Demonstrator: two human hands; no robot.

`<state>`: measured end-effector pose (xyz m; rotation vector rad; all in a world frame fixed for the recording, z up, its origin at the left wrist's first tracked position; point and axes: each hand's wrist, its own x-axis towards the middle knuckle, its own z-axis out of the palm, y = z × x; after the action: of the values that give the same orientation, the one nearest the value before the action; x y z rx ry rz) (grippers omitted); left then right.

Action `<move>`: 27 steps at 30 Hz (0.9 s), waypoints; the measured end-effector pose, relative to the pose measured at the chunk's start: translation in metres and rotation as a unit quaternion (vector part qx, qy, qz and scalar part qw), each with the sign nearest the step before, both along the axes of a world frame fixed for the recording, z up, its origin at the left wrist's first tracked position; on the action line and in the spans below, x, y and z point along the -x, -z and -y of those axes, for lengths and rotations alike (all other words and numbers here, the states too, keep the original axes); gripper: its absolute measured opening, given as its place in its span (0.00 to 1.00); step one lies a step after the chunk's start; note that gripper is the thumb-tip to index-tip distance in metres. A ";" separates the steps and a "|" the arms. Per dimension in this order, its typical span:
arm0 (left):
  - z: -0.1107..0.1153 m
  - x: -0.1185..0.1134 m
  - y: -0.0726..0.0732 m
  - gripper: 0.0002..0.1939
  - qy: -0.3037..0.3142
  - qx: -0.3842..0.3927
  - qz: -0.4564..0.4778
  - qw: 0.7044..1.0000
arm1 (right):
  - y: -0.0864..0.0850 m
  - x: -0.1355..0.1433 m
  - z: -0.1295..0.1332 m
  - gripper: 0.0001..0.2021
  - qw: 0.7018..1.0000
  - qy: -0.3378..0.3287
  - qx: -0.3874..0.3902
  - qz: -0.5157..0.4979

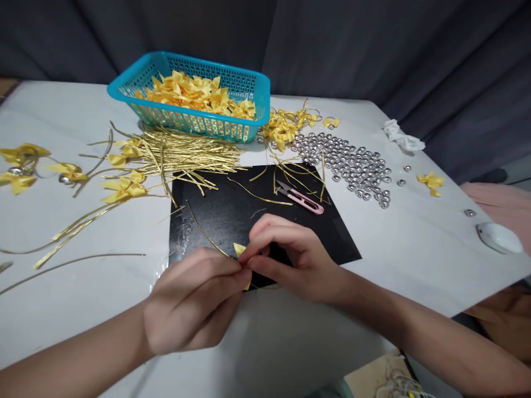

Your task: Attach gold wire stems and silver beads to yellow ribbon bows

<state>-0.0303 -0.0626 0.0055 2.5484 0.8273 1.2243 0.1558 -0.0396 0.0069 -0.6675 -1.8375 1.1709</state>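
Note:
My left hand [199, 301] and my right hand [296, 254] meet fingertip to fingertip over the near edge of a black mat [215, 221]. Pinched between them is a yellow ribbon bow [239, 250], mostly covered by the fingers. A gold cord [207, 235] sticks out to the upper left from the same pinch. Both hands are closed; which fingers grip the cord and which the bow is partly hidden. Pink thread snips [305, 200] lie on the mat beyond my right hand, near some loose gold cords [265, 197].
A blue basket [186, 110] full of yellow bows stands at the back, gold cords [186, 152] piled before it. Silver bell-like beads [352, 163] spread to its right. Finished-looking bows [124, 188] lie left. A white computer mouse [500, 237] and crumpled tissue [402, 137] are at right.

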 end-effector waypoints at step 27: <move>0.002 0.006 0.008 0.10 0.068 -0.053 -0.117 0.989 | 0.000 0.004 0.010 0.07 0.972 0.063 -0.210 0.085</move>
<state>-0.0360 -0.0643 -0.0024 2.8207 0.6329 0.9663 0.1514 -0.0494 0.0072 -0.6395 -2.0689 0.6258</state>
